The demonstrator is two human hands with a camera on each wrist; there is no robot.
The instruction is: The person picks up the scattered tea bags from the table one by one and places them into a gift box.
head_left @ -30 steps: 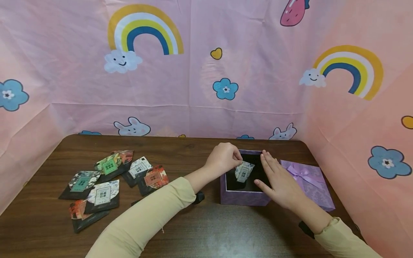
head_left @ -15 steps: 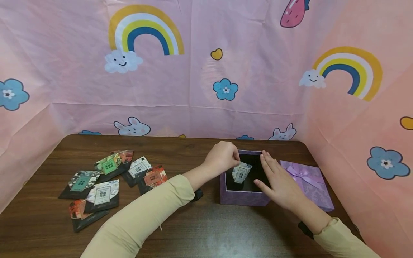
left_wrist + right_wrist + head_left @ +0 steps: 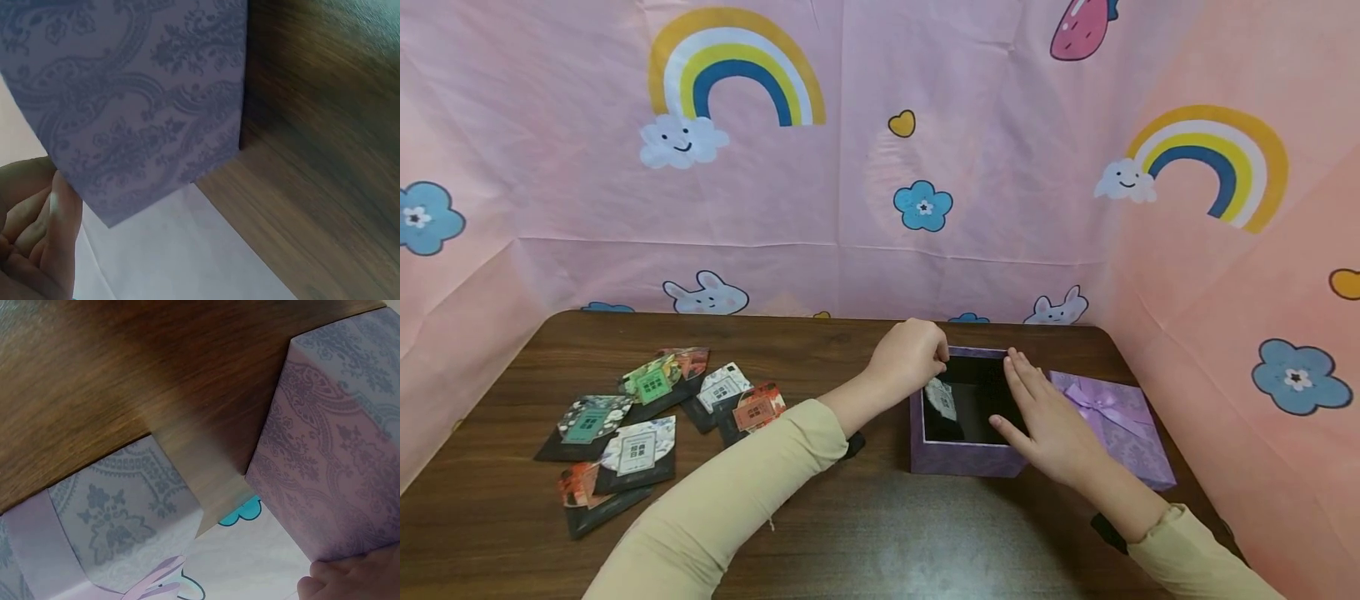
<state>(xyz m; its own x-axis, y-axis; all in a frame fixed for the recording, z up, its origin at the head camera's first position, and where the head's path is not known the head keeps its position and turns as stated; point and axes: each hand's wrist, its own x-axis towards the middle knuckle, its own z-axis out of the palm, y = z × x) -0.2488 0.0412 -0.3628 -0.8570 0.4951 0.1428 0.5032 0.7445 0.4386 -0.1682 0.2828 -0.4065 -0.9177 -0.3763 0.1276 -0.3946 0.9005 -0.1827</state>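
Observation:
A purple patterned box [image 3: 970, 459] stands uncovered on the table, its inside dark. Within it, a black sachet [image 3: 942, 400] with a pale printed label leans by the left wall. My left hand [image 3: 910, 357] reaches over the left rim, fingers curled and pinching the sachet's upper edge; the fingertips are partly hidden. In the left wrist view, these curled fingers [image 3: 59, 231] are beside the box's rim, and the box wall hides the sachet. My right hand [image 3: 1051, 423] rests along the right rim with straight fingers and the thumb over the opening.
A purple lid [image 3: 1120, 425] with a ribbon bow lies right of the box. Several black sachets with coloured labels, among them a white-labelled sachet [image 3: 638, 454] and an orange-labelled sachet [image 3: 756, 412], lie on the left of the brown table [image 3: 865, 542]. Printed cloth surrounds the table.
My left hand has shifted left and slightly back, bringing the sachet from mid-box toward the left wall, where it tilts more steeply. My right hand stays on the rim.

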